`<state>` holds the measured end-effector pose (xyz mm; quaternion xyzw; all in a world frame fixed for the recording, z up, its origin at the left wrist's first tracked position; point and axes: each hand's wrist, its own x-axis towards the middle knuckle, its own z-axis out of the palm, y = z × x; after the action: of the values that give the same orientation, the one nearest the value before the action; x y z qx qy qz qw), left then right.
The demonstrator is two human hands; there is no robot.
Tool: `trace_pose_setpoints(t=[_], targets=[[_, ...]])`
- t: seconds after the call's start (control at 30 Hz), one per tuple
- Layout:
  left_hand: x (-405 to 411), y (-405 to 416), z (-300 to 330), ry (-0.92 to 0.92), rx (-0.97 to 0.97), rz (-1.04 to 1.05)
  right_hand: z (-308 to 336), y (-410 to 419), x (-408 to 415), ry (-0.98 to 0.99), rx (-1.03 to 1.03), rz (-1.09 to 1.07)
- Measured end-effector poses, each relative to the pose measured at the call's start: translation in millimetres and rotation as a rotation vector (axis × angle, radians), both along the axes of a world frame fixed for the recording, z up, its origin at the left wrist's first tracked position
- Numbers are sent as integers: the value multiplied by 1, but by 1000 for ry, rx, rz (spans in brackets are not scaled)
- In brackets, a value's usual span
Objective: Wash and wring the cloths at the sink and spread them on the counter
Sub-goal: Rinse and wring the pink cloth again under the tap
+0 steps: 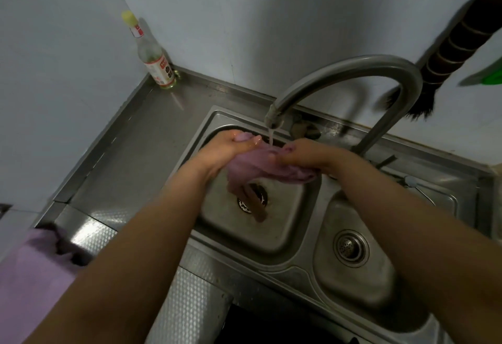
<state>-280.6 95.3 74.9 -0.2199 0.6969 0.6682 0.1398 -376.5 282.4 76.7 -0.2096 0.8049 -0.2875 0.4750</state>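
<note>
Over the steel sink (288,240), under the running tap (274,118), left hand (231,148) and right hand (304,156) fingers grasp one purple cloth (252,167); another lies on the counter (130,159).

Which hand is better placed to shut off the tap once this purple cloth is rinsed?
Probably the right hand. It grips the wet purple cloth beside the base of the curved steel faucet, while the left hand holds the cloth's far side. The tap handle itself isn't clearly visible.
</note>
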Motion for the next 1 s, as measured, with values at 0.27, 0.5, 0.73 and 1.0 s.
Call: trace_pose_setpoints(t=[0.27,0.5,0.73,1.0], targets=[[-2,-27,9,134,-484,-196,8,8,-14,-169,96,216],[0,-34,6,-265,-355,-684,1,3,-18,-504,-385,-279],[9,0,-18,-43,255,129,2,-14,2,-850,-662,-721],[-26,59,-18,-349,292,638,-4,-54,53,135,-318,-673]])
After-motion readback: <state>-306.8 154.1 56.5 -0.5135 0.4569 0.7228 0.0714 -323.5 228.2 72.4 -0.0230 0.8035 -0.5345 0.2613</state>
